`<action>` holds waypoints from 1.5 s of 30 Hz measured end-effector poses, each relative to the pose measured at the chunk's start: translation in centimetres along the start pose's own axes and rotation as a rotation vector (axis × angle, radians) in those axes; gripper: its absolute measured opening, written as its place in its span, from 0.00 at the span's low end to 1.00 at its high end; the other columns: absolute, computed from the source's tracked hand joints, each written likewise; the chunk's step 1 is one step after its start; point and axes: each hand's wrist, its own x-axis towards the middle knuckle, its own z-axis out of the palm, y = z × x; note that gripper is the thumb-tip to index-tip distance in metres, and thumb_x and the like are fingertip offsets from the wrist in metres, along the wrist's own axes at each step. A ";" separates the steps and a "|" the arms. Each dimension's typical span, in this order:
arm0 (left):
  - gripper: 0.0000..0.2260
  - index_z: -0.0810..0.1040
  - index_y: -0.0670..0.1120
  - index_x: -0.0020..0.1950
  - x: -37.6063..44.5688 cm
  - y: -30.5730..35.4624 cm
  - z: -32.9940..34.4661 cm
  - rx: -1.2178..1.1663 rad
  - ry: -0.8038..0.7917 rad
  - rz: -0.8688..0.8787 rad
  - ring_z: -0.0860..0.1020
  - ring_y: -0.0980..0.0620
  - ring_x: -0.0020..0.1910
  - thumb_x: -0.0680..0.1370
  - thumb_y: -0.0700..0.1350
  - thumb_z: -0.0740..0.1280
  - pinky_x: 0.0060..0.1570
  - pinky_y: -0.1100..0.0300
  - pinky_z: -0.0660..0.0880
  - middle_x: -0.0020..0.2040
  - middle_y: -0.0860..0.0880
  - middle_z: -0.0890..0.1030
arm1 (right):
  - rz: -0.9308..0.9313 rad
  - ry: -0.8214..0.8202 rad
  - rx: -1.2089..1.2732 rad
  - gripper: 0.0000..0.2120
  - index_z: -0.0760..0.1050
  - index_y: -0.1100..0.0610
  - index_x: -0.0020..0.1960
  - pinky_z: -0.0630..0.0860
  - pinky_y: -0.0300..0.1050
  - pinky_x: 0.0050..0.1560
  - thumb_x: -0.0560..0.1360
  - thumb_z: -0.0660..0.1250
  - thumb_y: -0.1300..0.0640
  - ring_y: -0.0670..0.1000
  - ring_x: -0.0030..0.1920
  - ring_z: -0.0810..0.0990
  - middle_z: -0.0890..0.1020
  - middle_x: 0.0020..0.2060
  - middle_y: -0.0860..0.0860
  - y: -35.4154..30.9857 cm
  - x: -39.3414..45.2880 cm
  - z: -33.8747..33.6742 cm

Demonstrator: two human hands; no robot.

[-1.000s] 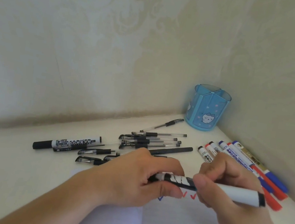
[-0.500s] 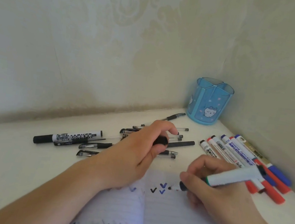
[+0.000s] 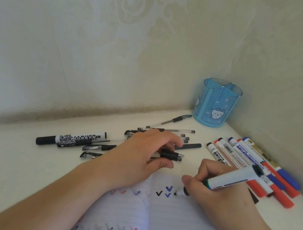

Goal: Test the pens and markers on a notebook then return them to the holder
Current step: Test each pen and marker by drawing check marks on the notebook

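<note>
A pale table [image 3: 13, 163] in a wall corner bears a blue holder [image 3: 217, 104] at the back, a black marker [image 3: 71, 138] and scattered pens [image 3: 165, 134], a row of whiteboard markers [image 3: 252, 164] at right, and an open notebook [image 3: 170, 224] in front.

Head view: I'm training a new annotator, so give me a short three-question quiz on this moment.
1. True or false: the blue holder already has pens standing in it.
2. What does the right hand grip, and where is its tip?
3. The left hand holds: A) a black cap B) the notebook C) a red marker

Key
1. False; its compartments look empty.
2. A white marker, tip on the notebook page beside the check marks.
3. A, the black cap.
</note>
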 end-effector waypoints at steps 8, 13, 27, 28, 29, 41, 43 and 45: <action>0.10 0.78 0.56 0.57 0.2 -0.2 -0.1 0.061 0.043 0.084 0.74 0.65 0.55 0.76 0.49 0.71 0.59 0.63 0.71 0.50 0.66 0.76 | 0.017 -0.015 0.034 0.14 0.71 0.64 0.29 0.64 0.35 0.25 0.70 0.71 0.63 0.44 0.26 0.68 0.81 0.24 0.44 0.1 0.2 -0.1; 0.09 0.78 0.54 0.56 0.3 -0.1 0.0 0.050 0.063 0.146 0.76 0.63 0.52 0.76 0.48 0.71 0.55 0.66 0.72 0.49 0.62 0.78 | 0.002 0.054 0.133 0.14 0.72 0.61 0.30 0.67 0.38 0.25 0.70 0.73 0.60 0.48 0.25 0.71 0.82 0.26 0.50 0.5 0.4 -0.2; 0.11 0.79 0.47 0.58 0.3 0.3 0.0 -0.007 0.090 0.200 0.73 0.70 0.48 0.78 0.49 0.65 0.51 0.76 0.66 0.49 0.61 0.78 | -0.038 0.006 0.696 0.08 0.80 0.57 0.35 0.60 0.40 0.25 0.68 0.62 0.58 0.53 0.21 0.67 0.73 0.22 0.59 1.5 1.0 -1.2; 0.11 0.79 0.47 0.58 0.3 0.5 0.1 -0.010 0.081 0.211 0.73 0.70 0.48 0.78 0.49 0.65 0.51 0.75 0.66 0.49 0.61 0.77 | -0.044 -0.016 0.700 0.07 0.80 0.56 0.36 0.60 0.41 0.25 0.68 0.63 0.58 0.53 0.20 0.67 0.74 0.22 0.59 1.6 1.0 -1.1; 0.11 0.79 0.47 0.59 0.3 0.6 0.2 -0.015 0.068 0.223 0.73 0.69 0.48 0.79 0.49 0.64 0.51 0.74 0.67 0.49 0.61 0.77 | -0.044 -0.054 0.706 0.05 0.80 0.56 0.37 0.59 0.42 0.26 0.68 0.66 0.56 0.53 0.20 0.68 0.74 0.23 0.58 1.6 1.0 -1.0; 0.06 0.61 0.57 0.50 -0.2 2.3 0.5 -0.241 0.024 0.193 0.63 0.55 0.34 0.83 0.45 0.54 0.35 0.65 0.62 0.36 0.56 0.66 | -0.156 -0.086 0.720 0.20 0.69 0.50 0.34 0.63 0.39 0.24 0.64 0.74 0.38 0.56 0.21 0.74 0.79 0.26 0.60 1.1 0.5 0.1; 0.07 0.60 0.58 0.50 -0.3 2.3 0.5 -0.247 0.018 0.179 0.64 0.55 0.34 0.82 0.45 0.54 0.36 0.66 0.62 0.36 0.58 0.66 | -0.204 -0.068 0.658 0.19 0.69 0.49 0.34 0.65 0.37 0.25 0.66 0.73 0.38 0.57 0.22 0.75 0.80 0.27 0.61 1.0 0.5 0.3; 0.08 0.61 0.58 0.50 -0.4 2.2 0.7 -0.267 0.021 0.168 0.64 0.55 0.34 0.82 0.44 0.54 0.36 0.65 0.63 0.36 0.60 0.66 | -0.231 -0.051 0.619 0.15 0.69 0.50 0.35 0.66 0.37 0.26 0.70 0.71 0.43 0.57 0.23 0.75 0.80 0.27 0.61 1.0 0.5 0.3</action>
